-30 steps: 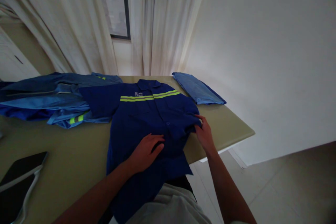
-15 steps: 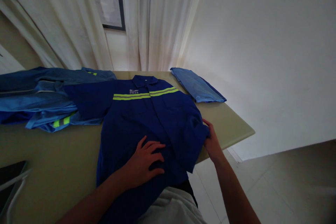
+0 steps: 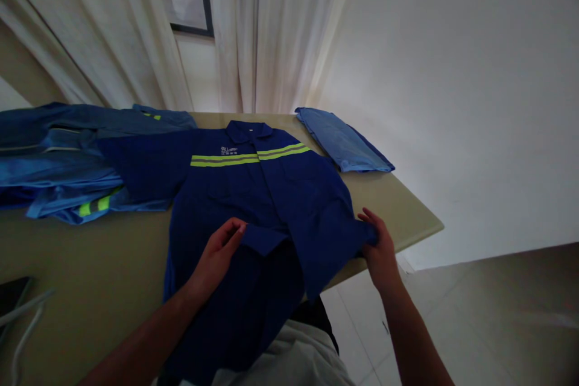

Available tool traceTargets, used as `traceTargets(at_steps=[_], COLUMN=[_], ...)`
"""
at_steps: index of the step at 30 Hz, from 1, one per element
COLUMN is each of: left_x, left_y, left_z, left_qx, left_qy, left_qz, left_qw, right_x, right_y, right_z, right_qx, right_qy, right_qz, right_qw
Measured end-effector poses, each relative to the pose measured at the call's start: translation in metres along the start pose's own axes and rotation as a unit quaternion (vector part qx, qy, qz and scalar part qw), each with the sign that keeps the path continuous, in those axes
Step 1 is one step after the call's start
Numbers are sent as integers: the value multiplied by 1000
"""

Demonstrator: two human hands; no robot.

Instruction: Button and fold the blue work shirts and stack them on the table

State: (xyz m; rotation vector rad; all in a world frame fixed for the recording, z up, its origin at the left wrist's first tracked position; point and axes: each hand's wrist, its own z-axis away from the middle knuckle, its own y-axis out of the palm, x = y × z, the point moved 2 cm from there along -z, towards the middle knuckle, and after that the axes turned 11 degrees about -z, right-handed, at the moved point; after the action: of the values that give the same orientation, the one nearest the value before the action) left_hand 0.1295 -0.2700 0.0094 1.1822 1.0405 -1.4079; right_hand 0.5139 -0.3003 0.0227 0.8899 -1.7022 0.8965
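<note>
**Dark blue work shirt gripped at two points on the table**

Spread face up across the middle of the frame, collar toward the curtains: a dark blue shirt [image 3: 253, 193] with a yellow-green reflective band across the chest, hem hanging off the near edge of the table [image 3: 113, 265]

Left hand [image 3: 217, 253], centre of the frame, closed in a pinch on a raised flap at the shirt front, lifting that bit of cloth clear of the layer below

Right hand [image 3: 380, 247], right of centre, closed around the end of the shirt's sleeve at the table's right edge, apparently pulling it outward so the cloth lies taut and flat rather than bunched

Far sleeve stretched toward the left, overlapping a loose pile of lighter blue clothes [image 3: 58, 163] at the left edge of the frame

Upper right of the table: a folded light blue garment [image 3: 344, 145], set well apart from the shirt

White curtains [image 3: 253, 30] hanging behind, along the top of the frame
</note>
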Motion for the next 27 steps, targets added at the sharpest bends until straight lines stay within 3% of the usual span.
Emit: traceTargets(at_steps=[3, 5, 9, 12, 14, 16, 19, 22, 25, 27], left_x=[0, -1, -9, -15, -18, -19, -19, -17, -8, 1], left_y=[3, 5, 9, 13, 17, 22, 31, 44, 65, 78], left_z=[2, 5, 11, 17, 24, 34, 52, 68, 78, 80], left_qx=[14, 24, 55, 129, 209, 284, 296, 190, 102, 67], left_qy=[-17, -19, 14, 82, 148, 233, 349, 439, 512, 524], left_qz=[12, 9, -52, -166, -259, -357, -485, -572, -610, -624], left_qw=[1000, 1000, 997, 974, 931, 859, 745, 666, 596, 576], right_x=[17, 21, 4, -16, -29, -34, -18, 11, 24, 21], right_y=[-35, -55, -75, -100, -116, -123, -111, -72, -20, 7], right_z=[2, 4, 18, 31, 35, 38, 47, 65, 85, 95], right_qx=[-151, -214, -79, -116, -121, -45, 27, 62, 244, 344], right_qy=[-77, -66, 34, 13, 14, 5, -119, -248, -332, -355], right_qz=[-3, -21, 52, 134, 200, 279, 365, 360, 324, 319], right_qw=[986, 974, 995, 984, 972, 959, 923, 897, 852, 809])
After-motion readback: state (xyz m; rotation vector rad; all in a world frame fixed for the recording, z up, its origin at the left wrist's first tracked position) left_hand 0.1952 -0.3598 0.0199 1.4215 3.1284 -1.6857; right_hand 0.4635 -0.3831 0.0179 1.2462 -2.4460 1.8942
